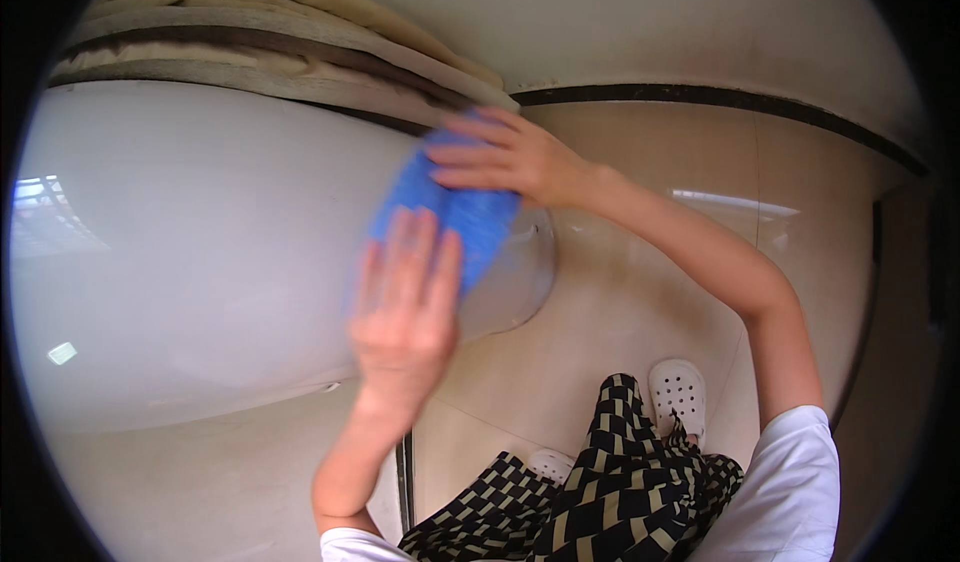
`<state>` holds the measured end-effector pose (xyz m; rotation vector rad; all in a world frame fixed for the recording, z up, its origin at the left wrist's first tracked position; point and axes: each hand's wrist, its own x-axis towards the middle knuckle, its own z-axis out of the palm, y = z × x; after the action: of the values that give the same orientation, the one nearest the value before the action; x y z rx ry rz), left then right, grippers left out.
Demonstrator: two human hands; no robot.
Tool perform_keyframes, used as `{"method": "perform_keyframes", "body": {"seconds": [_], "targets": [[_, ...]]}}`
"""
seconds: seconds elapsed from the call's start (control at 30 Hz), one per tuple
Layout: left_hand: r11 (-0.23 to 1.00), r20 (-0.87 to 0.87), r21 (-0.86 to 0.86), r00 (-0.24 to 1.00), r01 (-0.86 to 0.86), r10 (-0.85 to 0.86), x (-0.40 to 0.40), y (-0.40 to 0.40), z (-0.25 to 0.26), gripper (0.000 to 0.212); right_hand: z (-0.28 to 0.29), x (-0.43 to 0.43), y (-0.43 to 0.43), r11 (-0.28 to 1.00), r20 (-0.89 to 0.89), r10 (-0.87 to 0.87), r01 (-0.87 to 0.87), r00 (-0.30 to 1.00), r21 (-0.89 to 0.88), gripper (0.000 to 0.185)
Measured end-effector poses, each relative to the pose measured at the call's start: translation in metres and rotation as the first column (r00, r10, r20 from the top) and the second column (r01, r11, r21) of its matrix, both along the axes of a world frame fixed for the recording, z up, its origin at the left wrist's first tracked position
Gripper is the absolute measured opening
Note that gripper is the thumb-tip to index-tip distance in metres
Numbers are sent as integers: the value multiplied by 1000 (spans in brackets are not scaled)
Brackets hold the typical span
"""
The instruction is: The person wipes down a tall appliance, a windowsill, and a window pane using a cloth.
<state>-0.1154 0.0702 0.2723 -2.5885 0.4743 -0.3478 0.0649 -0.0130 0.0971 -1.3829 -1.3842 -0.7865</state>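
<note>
A blue cloth (480,224), blurred by motion, lies against the right end of a large, glossy white appliance or cabinet (210,247); its exact kind cannot be told. My left hand (405,299) presses on the lower left part of the cloth, fingers extended and slightly apart. Flat over the cloth's upper right part rests my right hand (517,157), with its fingers spread. Neither hand visibly grips the cloth; both have it under their fingers. The palms' undersides are hidden.
Folded beige and grey fabric (300,59) lies along the far side of the white surface, by a pale wall (675,29). A dark skirting strip (675,95) edges the shiny tiled floor (637,292). My white perforated clogs (677,393) stand on the tiles below.
</note>
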Motion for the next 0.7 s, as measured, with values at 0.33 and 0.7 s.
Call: {"method": "perform_keyframes", "body": {"seconds": [0.33,0.7], "targets": [[925,362,307,926,-225,105,39,12,127,48,180,48,109,883,-34,128,-98,991,459,75],[854,294,375,920,-362,261,54,26,51,38,95,69,143,959,15,176,-175,984,222,49]]}}
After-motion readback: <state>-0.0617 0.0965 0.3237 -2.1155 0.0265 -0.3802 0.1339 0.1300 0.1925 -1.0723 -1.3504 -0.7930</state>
